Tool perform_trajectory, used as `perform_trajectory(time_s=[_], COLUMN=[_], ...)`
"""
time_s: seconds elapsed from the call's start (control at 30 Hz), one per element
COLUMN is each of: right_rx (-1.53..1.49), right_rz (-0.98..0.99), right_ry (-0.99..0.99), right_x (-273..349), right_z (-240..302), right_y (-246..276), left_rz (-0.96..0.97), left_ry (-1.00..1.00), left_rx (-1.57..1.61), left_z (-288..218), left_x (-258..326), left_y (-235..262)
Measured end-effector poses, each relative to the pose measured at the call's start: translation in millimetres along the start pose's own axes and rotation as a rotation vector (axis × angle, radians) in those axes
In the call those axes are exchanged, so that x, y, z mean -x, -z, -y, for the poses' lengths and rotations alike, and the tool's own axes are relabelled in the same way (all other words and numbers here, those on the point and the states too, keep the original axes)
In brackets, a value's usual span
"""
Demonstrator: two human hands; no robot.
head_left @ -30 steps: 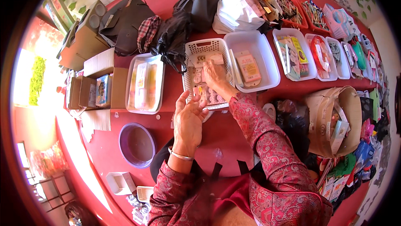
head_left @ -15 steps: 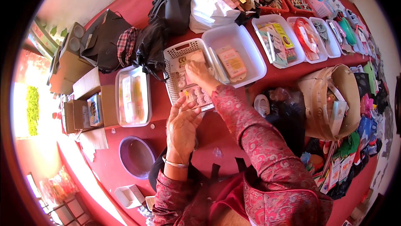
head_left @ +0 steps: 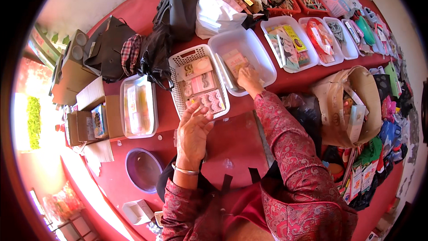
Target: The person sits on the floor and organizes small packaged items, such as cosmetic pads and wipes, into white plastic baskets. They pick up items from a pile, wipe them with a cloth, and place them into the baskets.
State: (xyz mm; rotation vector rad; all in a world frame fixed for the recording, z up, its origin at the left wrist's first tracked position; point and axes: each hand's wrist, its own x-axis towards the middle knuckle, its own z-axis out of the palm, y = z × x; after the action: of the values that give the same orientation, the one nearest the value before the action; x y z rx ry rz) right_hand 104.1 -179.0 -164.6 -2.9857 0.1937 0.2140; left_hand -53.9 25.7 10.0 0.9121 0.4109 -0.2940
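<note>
My left hand [head_left: 192, 133] hovers over the red table just in front of a white slotted basket [head_left: 177, 91] of false-eyelash packs. Its fingers curl around a small flat pack whose thin white edge shows by the thumb. My right hand [head_left: 248, 78] reaches into the white plastic tub [head_left: 263, 58] to the right of the basket. There its fingers close down on a pink flat packet [head_left: 234, 60] lying in the tub. Both sleeves are dark red with a pattern, and a silver bangle circles my left wrist.
A clear tub of packets [head_left: 138, 107] sits left of the basket, with cardboard boxes [head_left: 91, 107] beyond it. A purple bowl [head_left: 142, 169] stands near the table's front edge. Black bags [head_left: 174, 13], a white bag, more trays of goods [head_left: 285, 40] and a brown sack [head_left: 352, 102] crowd the back and right.
My right hand has left the slotted basket and moved right into the white tub. My left hand stays at the basket's near edge. The view has shifted slightly.
</note>
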Motion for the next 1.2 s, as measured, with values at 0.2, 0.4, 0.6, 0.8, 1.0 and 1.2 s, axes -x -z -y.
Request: perform_trajectory(time_s=[0.2, 0.4, 0.6, 0.8, 1.0, 1.2], right_rx=[-0.295, -1.406, -1.751, -2.035, -1.771, -1.683], right_rz=[0.04, 0.546, 0.743, 1.058, 0.897, 0.07], right_ry=[0.024, 0.026, 0.271, 0.306, 0.256, 0.231], right_x=[-10.5, -37.5, 36.3, 118.4, 167.7, 165.0], right_z=[-21.0, -70.5, -52.7, -27.1, -2.9, 7.0], right_y=[17.5, 58.7, 163.5, 180.7, 176.8, 207.0], left_rz=[0.022, 0.005, -0.047, 0.246, 0.42, 0.278], left_ry=[0.032, -0.008, -0.088, -0.183, -0.149, -0.081], left_rx=[-0.02, -0.023, 0.0, -0.031, 0.253, 0.26], left_z=[3.5, 1.4, 0.8, 6.5, 18.7, 13.3], left_x=[-4.6, -4.4, -13.7, -19.4, -15.5, -26.5], left_y=[1.1, -12.6, -22.1, -21.3, -23.9, -11.2])
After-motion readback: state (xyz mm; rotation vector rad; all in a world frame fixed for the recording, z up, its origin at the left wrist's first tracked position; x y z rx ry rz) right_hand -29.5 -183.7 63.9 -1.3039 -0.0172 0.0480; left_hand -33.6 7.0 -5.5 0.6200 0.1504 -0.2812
